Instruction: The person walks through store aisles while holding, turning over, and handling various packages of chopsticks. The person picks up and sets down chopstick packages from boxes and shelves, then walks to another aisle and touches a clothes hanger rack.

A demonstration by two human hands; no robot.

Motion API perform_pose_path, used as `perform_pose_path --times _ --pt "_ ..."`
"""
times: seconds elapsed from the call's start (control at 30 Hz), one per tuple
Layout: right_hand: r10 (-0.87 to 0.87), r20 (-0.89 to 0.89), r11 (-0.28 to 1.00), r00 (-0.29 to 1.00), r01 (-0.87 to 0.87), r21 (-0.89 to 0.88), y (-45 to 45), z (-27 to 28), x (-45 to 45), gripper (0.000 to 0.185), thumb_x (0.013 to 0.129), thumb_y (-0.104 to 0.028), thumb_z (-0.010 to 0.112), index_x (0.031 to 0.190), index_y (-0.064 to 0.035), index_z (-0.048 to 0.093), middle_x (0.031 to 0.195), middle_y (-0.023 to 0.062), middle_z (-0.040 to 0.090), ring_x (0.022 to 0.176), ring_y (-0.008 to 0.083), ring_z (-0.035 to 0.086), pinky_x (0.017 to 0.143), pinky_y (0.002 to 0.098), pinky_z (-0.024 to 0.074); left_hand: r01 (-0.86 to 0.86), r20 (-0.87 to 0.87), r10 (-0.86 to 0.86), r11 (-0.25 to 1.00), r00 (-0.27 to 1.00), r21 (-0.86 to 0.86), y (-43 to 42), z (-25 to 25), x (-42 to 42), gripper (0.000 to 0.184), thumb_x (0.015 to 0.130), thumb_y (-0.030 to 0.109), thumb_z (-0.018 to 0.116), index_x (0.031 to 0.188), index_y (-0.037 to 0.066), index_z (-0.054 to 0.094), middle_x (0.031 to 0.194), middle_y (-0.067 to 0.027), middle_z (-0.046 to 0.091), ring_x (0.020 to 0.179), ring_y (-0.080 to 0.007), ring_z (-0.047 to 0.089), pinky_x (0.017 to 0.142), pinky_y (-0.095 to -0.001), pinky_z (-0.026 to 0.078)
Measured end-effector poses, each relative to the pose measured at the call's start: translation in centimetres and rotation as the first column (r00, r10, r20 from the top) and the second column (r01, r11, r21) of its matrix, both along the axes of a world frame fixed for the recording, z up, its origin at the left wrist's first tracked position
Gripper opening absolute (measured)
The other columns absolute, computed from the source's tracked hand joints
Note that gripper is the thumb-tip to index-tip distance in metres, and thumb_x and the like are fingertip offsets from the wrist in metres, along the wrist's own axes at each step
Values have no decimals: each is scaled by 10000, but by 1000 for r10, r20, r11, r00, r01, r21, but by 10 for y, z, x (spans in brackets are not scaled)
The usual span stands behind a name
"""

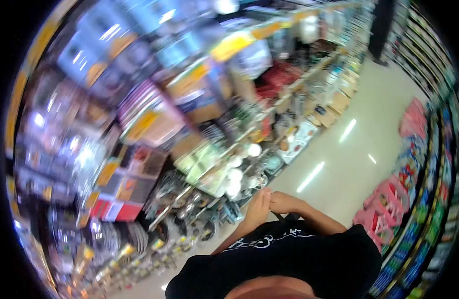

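My left hand [258, 210] and my right hand [283, 203] meet in front of my chest, at the lower middle of the head view. The left fingers point up and are pressed together. Against them rests the right hand, its fingers curled in. Blur hides whether anything small is between the hands. A dark strap-like piece [287, 217] shows just below the right hand, in front of my black shirt [289, 254]. Closest to the hands on the left are round white items [233, 182] on a low shelf.
Tall shelves with boxes [122, 192], stacked plates [135, 236] and packaged goods line the left. Pink baskets [386, 204] stand on the right, beside another shelf row [423, 224]. A shiny tiled floor [339, 154] runs between. Far up the aisle is a person in dark clothing [381, 32].
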State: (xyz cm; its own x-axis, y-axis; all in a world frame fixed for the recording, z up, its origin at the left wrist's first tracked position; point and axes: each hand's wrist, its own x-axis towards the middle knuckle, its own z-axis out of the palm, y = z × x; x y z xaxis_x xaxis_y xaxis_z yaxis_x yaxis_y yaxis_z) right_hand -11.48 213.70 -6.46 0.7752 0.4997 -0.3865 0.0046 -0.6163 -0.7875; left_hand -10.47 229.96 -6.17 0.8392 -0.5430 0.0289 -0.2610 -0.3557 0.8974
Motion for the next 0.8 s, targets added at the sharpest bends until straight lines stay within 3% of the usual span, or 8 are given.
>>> perform_pose_path --times 0.1,0.2,0.27,0.4,0.5,0.6,0.7,0.8 --pt "59 57 892 997 -27 -450 -100 18 -55 394 884 -378 549 1170 -117 622 1138 190 650 1040 373 626 910 451 486 454 19 -467 868 884 199 -84 -13 -10 431 969 259 486 1300 -14 450 1190 -262 583 1109 -409 560 959 -455 431" --pt "-166 -35 884 986 133 -448 -171 20 -100 351 821 -364 644 1107 -162 663 1130 156 662 1035 348 637 865 459 514 694 10 -741 633 671 343 -171 5 -19 430 937 280 535 1254 -7 491 1160 -248 600 1064 -428 568 909 -500 439" --pt "-326 41 840 945 309 -446 -202 30 -130 425 822 -366 651 1144 -92 620 1105 162 665 1022 339 642 851 457 517 776 11 -844 498 536 388 -228 33 -22 391 921 281 551 1194 3 514 1102 -245 613 1037 -428 570 899 -489 442" --pt "-588 291 647 755 655 -390 -245 15 -172 431 819 -368 661 1085 -33 609 1029 168 666 955 349 652 812 461 521 851 121 -955 296 271 434 -320 37 -21 409 906 319 569 1164 5 528 1105 -231 615 1040 -415 571 903 -473 444" --pt "-697 256 596 670 740 -313 -274 2 -191 443 830 -369 646 1086 -13 584 1008 204 648 936 386 636 824 467 505 799 69 -987 160 148 580 -371 21 -24 446 903 368 564 1180 20 529 1132 -217 612 1055 -401 573 914 -465 443" --pt "-714 98 631 694 697 -341 -313 -2 -200 458 823 -369 662 1117 -29 572 1010 206 649 936 388 636 815 473 505 809 -50 -995 37 82 587 -415 -5 -33 446 922 392 535 1189 35 525 1144 -222 606 1070 -400 569 917 -467 440" --pt "-733 -93 666 674 683 -301 -370 -3 -205 469 824 -388 658 1140 -55 565 1010 199 653 936 386 638 805 472 509 907 -231 -973 -78 22 413 -467 -28 -36 490 936 454 502 1159 17 517 1109 -256 605 1044 -416 579 868 -498 459" --pt "-739 -36 643 673 689 -335 -441 11 -200 470 834 -421 639 1145 -74 571 1012 195 656 941 384 641 808 469 511 937 -280 -960 -72 29 342 -537 -46 -28 504 941 475 487 1162 23 522 1108 -274 602 1024 -426 588 877 -500 460"
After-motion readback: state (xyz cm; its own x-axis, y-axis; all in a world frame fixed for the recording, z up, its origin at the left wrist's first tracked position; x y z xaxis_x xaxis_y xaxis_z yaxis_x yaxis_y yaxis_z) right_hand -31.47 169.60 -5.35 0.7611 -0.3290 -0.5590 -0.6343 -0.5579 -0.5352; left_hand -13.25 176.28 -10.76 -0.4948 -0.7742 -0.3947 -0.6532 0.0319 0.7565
